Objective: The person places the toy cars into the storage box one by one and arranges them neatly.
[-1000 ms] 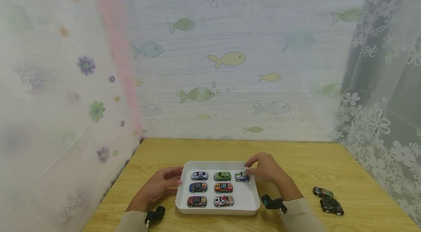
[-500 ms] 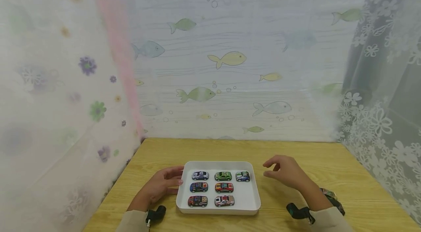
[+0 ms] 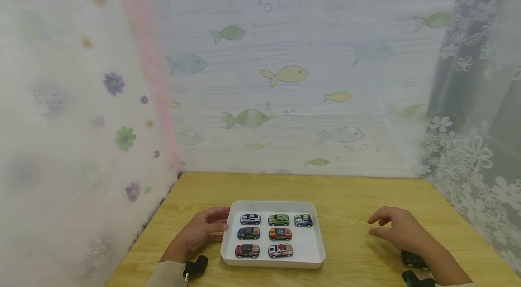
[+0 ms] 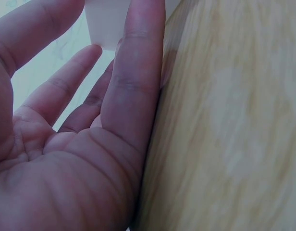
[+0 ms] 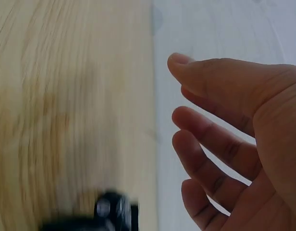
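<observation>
My left hand (image 3: 198,234) rests on the table at the left side of a white tray (image 3: 307,247), its relaxed fingertips at the tray wall. Several toy cars stand in the tray in rows: a white-and-green one (image 3: 303,220) at the back right, a green one (image 3: 278,219) beside it, and a red-and-yellow one (image 3: 280,234) in the middle row. Over the table to the right, my right hand (image 3: 396,229) holds nothing, with thumb and fingers loosely bent and apart. Below it a black toy car (image 3: 414,260) is partly hidden by the wrist; it appears blurred in the right wrist view.
The wooden table (image 3: 346,192) reaches back to a pale curtain (image 3: 285,142) printed with fish. A flowered curtain (image 3: 93,165) hangs on the left, and a lace-patterned one (image 3: 468,151) on the right. Dark wrist-camera mounts (image 3: 196,265) sit at the wrists.
My right hand has let go of the white-and-green toy car in the tray and moved right, over toward the cars lying on the table. The left hand stays at the tray.
</observation>
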The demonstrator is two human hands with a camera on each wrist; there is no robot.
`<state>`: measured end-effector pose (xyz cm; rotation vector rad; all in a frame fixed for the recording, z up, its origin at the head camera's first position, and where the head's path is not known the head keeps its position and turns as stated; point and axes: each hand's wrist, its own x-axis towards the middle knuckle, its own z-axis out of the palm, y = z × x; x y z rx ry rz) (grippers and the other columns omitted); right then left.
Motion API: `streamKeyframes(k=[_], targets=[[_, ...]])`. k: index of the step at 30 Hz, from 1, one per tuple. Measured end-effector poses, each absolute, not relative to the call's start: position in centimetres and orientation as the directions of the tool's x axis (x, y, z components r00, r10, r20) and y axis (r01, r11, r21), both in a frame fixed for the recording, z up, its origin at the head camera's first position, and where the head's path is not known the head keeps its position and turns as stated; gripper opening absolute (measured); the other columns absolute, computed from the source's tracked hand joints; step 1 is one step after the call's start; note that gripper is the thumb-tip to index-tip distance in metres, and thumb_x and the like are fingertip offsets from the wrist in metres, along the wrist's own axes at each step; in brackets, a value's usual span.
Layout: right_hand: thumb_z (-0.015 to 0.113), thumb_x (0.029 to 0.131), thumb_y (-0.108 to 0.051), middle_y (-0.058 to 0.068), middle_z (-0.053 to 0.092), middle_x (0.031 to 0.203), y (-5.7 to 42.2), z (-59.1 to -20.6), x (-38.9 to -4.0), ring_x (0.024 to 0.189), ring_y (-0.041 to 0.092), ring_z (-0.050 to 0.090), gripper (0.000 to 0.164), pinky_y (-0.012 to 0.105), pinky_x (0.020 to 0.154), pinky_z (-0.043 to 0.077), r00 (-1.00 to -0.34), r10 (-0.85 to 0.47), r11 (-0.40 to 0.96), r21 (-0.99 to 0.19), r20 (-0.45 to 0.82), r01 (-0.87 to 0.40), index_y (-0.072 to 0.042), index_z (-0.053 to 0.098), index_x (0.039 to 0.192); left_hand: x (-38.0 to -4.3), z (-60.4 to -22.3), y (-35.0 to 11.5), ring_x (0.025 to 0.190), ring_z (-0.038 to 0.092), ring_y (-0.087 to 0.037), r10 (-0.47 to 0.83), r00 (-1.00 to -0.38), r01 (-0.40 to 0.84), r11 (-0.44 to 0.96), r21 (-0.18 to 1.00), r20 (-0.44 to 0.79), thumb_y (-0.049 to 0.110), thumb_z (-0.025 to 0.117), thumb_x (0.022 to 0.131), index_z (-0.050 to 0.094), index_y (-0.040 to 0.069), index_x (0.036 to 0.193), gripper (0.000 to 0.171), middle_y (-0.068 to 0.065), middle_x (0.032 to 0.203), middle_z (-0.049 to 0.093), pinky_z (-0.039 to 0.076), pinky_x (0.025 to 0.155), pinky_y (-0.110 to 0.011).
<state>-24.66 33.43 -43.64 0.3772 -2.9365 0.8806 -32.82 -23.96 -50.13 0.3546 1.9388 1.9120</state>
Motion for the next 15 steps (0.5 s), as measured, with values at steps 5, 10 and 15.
streamKeyframes(k=[5,10,15], targets=[[0.080,0.091,-0.036,0.009,0.070,0.122,36.6,-43.6,-23.6,0.103,0.027,0.066,0.030,0.042,0.076,0.059,-0.980,-0.186,0.805,-0.561,0.068,-0.191,-0.016,0.076,0.113,-32.8,-50.0,-23.5,0.131,0.060,-0.031,0.442,-0.892,-0.086,0.038,0.996,-0.094,0.012,0.073,0.097,0.040,0.003,0.158,0.070,-0.027,0.158,0.042,0.060,0.095,-0.050],[0.077,0.094,-0.032,0.019,0.068,0.128,38.6,-44.1,-23.2,0.108,0.036,0.067,0.039,0.041,0.076,0.061,-0.980,-0.198,0.773,-0.616,-0.007,-0.152,-0.007,0.072,0.123,-32.8,-49.8,-23.7,0.133,0.058,-0.032,0.429,-0.898,-0.076,0.062,0.995,-0.096,0.013,0.073,0.096,0.040,0.003,0.157,0.070,-0.028,0.158,0.042,0.060,0.096,-0.049],[0.076,0.094,-0.034,0.019,0.069,0.128,40.1,-44.8,-22.6,0.106,0.033,0.068,0.045,0.031,0.074,0.060,-0.978,-0.204,0.783,-0.608,-0.051,-0.132,-0.004,0.069,0.128,-33.1,-50.2,-23.7,0.133,0.058,-0.031,0.444,-0.891,-0.084,0.050,0.995,-0.098,0.012,0.074,0.096,0.039,0.003,0.158,0.071,-0.027,0.159,0.042,0.060,0.096,-0.050]])
